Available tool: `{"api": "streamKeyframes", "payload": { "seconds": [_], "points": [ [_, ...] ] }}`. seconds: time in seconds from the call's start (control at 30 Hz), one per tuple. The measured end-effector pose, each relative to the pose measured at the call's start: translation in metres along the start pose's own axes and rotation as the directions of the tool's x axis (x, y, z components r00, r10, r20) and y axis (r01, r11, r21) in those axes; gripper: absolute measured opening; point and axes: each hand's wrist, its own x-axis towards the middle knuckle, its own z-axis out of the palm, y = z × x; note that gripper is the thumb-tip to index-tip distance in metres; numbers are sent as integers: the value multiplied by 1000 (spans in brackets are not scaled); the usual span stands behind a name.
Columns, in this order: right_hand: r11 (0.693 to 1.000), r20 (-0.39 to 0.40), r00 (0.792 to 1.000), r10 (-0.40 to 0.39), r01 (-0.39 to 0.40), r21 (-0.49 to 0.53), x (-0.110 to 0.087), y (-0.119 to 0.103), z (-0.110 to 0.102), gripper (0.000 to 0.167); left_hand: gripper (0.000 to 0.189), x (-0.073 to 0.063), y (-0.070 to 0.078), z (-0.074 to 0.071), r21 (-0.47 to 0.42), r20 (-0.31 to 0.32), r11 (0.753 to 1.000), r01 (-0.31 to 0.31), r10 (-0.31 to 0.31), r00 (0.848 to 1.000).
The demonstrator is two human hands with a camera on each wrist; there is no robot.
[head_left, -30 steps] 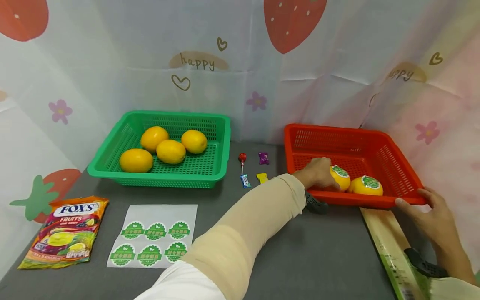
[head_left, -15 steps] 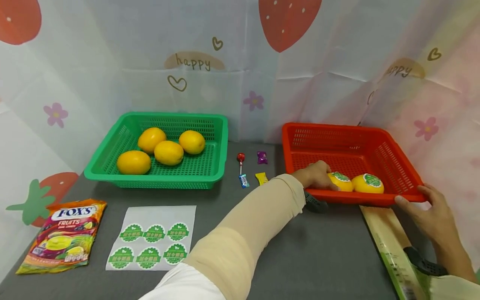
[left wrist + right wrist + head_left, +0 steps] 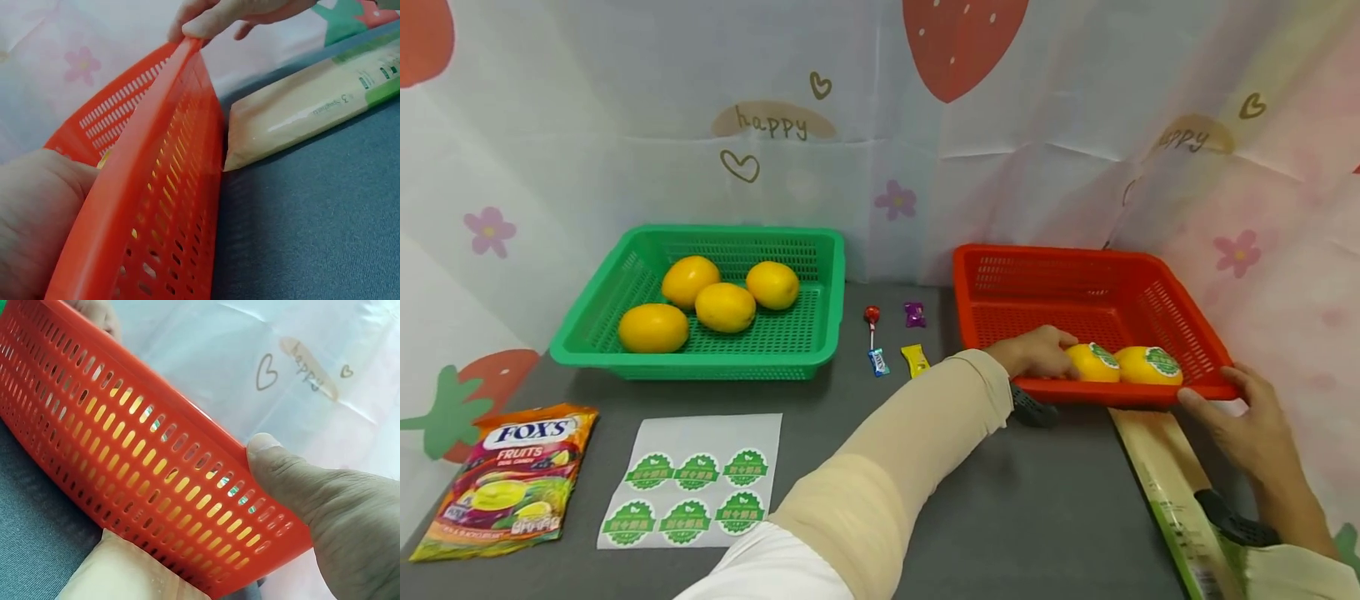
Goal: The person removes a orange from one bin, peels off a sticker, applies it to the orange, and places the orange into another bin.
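In the head view my left hand (image 3: 1037, 352) reaches over the front rim of the red basket (image 3: 1037, 258). It is at the left end of a lemon (image 3: 1092, 364) bearing a green-and-white sticker. A second stickered lemon (image 3: 1146, 367) lies right beside that one. Most of the left fingers are hidden; in the left wrist view the left hand (image 3: 37, 212) sits behind the basket rim. My right hand (image 3: 1251, 425) grips the basket's front right corner, and in the right wrist view its thumb (image 3: 275, 465) lies over the rim.
A green basket (image 3: 700, 371) with several unstickered lemons stands at left. In front lie a sticker sheet (image 3: 707, 433) and a candy bag (image 3: 508, 483). A lollipop (image 3: 872, 317) and wrapped candies (image 3: 915, 358) lie between the baskets. A spaghetti pack (image 3: 1172, 492) lies before the red basket.
The two stickered lemons have shifted right inside the red basket, and the left one's sticker has turned. The head view has swung slightly to the right. My right hand stays on the basket corner.
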Motion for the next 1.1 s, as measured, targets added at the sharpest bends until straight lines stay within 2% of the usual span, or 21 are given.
{"api": "streamKeyframes", "payload": {
  "seconds": [0.07,0.17,0.3,0.4,0.47,0.53,0.57,0.6,0.63,0.7,0.73,0.77,0.83,0.93,0.97,1.0,1.03,1.1],
  "points": [
    [1000,-2,1000,-5,5,6,1,-1,0,74,63,-2,0,-2,-35,21,999,7,-7,1000],
    [1000,9,1000,4,-4,16,3,-4,2,75,65,-4,-2,-6,84,11,996,-20,19,1000],
    [1000,27,999,28,-29,11,2,-7,5,78,68,-9,-3,-9,261,-53,965,-41,57,997],
    [1000,33,999,25,-25,2,1,-6,6,78,66,-20,-2,-13,313,-115,948,-48,88,989],
    [1000,23,1000,20,-19,-6,1,-4,7,77,63,-32,0,-16,316,-148,945,-82,134,980],
    [1000,8,1000,20,-20,-12,0,-3,7,77,61,-48,1,-21,297,-162,941,-160,215,963],
    [1000,0,1000,23,-23,-17,-1,-2,6,77,59,-58,1,-24,282,-168,936,-210,264,950],
    [1000,-8,1000,25,-25,-15,-1,-2,6,77,57,-69,0,-28,276,-177,923,-266,321,930],
    [999,-15,999,28,-28,-19,-1,-2,6,78,55,-81,-2,-32,279,-191,904,-323,382,904],
    [999,-19,999,35,-35,-17,-1,-1,6,78,52,-107,-8,-43,285,-231,854,-436,502,833],
    [999,-17,999,35,-35,-15,-1,-2,6,79,51,-122,-13,-51,293,-259,823,-487,559,788],
    [999,-14,999,34,-34,-17,-1,-3,7,79,50,-136,-19,-59,307,-289,786,-536,614,735],
    [999,-12,999,36,-36,-18,0,-3,7,79,47,-162,-32,-76,344,-354,714,-610,700,620],
    [999,-13,999,42,-42,-29,1,-3,7,81,45,-194,-55,-102,419,-433,624,-659,776,459],
    [998,-15,999,47,-47,-32,1,-3,7,81,44,-203,-62,-110,440,-455,603,-665,788,414],
    [998,-17,998,53,-53,-31,1,-2,6,81,44,-210,-70,-117,459,-474,585,-668,798,372],
    [998,-20,998,58,-58,-31,0,-2,6,82,44,-218,-78,-125,478,-490,572,-667,804,337],
    [998,-21,998,64,-64,-22,-1,-2,8,81,43,-233,-95,-140,508,-521,556,-658,807,279]
  ]
}}
